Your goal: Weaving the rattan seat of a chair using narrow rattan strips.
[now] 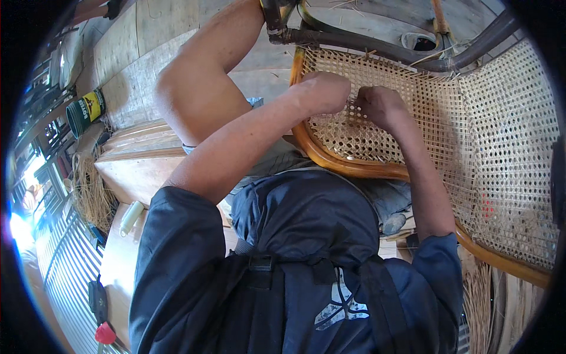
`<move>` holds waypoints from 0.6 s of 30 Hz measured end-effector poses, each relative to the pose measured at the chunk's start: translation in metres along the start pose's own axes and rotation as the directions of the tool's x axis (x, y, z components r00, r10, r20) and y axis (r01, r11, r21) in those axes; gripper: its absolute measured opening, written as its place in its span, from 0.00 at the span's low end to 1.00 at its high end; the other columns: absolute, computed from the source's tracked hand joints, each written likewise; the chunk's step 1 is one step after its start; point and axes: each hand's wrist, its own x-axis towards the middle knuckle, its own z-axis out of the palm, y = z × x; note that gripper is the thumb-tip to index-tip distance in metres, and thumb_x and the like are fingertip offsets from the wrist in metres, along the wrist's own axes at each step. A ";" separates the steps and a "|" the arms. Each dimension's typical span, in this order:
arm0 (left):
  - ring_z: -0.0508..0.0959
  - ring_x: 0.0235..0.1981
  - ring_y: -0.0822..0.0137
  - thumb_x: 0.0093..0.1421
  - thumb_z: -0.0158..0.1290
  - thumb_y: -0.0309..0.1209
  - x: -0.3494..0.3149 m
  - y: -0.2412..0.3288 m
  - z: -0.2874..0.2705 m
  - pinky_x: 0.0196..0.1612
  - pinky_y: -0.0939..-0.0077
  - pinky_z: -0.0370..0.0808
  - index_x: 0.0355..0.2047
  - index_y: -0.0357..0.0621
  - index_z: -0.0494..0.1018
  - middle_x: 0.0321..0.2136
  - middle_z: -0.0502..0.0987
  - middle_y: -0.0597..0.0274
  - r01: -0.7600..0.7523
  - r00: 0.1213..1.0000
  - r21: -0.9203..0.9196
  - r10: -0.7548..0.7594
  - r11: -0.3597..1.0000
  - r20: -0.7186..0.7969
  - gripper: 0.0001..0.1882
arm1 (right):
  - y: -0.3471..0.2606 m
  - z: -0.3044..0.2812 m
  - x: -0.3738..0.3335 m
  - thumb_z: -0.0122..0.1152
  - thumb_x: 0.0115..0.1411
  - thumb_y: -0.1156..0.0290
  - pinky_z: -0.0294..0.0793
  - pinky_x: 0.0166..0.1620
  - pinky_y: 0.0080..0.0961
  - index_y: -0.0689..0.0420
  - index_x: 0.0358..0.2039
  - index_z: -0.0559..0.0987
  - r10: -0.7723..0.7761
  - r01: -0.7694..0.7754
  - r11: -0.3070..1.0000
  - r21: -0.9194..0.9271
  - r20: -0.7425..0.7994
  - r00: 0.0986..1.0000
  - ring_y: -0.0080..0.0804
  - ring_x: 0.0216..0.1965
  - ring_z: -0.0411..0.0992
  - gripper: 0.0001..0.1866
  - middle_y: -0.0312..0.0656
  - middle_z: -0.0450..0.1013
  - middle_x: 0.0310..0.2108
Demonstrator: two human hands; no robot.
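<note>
From the head view, a wooden plank floor (147,41) runs under the work, with a green tin (85,111) and a bundle of loose cane strands (91,194) lying off to the person's left and a red-handled tool (105,333) near the lower edge. The cane chair seat (377,133), woven mesh in a bent wooden frame, rests tilted against the person's lap, beside a second woven panel (513,153). Both the left hand (327,91) and the right hand (380,105) press curled onto the weave, close together; the fingertips are hidden, so what they pinch cannot be made out.
</note>
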 end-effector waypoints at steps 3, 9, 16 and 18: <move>0.78 0.34 0.52 0.47 0.48 0.26 0.000 0.017 -0.018 0.39 0.63 0.74 0.30 0.34 0.76 0.30 0.77 0.45 0.093 0.986 0.025 -0.096 0.995 0.140 0.12 | 0.009 -0.006 0.001 0.52 0.55 0.63 0.70 0.37 0.37 0.59 0.33 0.77 -0.031 0.027 0.998 0.058 0.075 0.997 0.49 0.33 0.72 0.13 0.54 0.73 0.29; 0.77 0.34 0.49 0.48 0.46 0.27 0.002 0.002 -0.004 0.39 0.60 0.73 0.30 0.32 0.75 0.31 0.76 0.42 -0.006 0.997 -0.010 0.007 1.000 0.071 0.13 | 0.010 -0.003 0.002 0.52 0.55 0.61 0.70 0.38 0.38 0.58 0.33 0.77 -0.027 0.026 0.999 0.020 0.046 0.999 0.49 0.33 0.73 0.14 0.52 0.74 0.29; 0.78 0.34 0.54 0.47 0.49 0.29 -0.002 0.012 -0.016 0.39 0.62 0.73 0.32 0.39 0.77 0.31 0.77 0.48 0.206 0.976 0.004 -0.206 0.979 0.077 0.13 | -0.002 0.006 0.003 0.55 0.51 0.68 0.68 0.44 0.36 0.56 0.32 0.75 -0.122 0.116 0.992 -0.054 -0.107 0.987 0.47 0.38 0.70 0.09 0.48 0.74 0.32; 0.78 0.34 0.54 0.48 0.47 0.31 -0.007 0.006 -0.022 0.39 0.61 0.74 0.32 0.40 0.77 0.31 0.78 0.48 0.227 0.968 0.020 -0.228 0.974 0.100 0.13 | 0.008 0.013 -0.001 0.56 0.50 0.70 0.67 0.45 0.35 0.56 0.31 0.75 -0.242 0.255 0.967 0.026 -0.232 0.942 0.47 0.39 0.69 0.08 0.47 0.73 0.32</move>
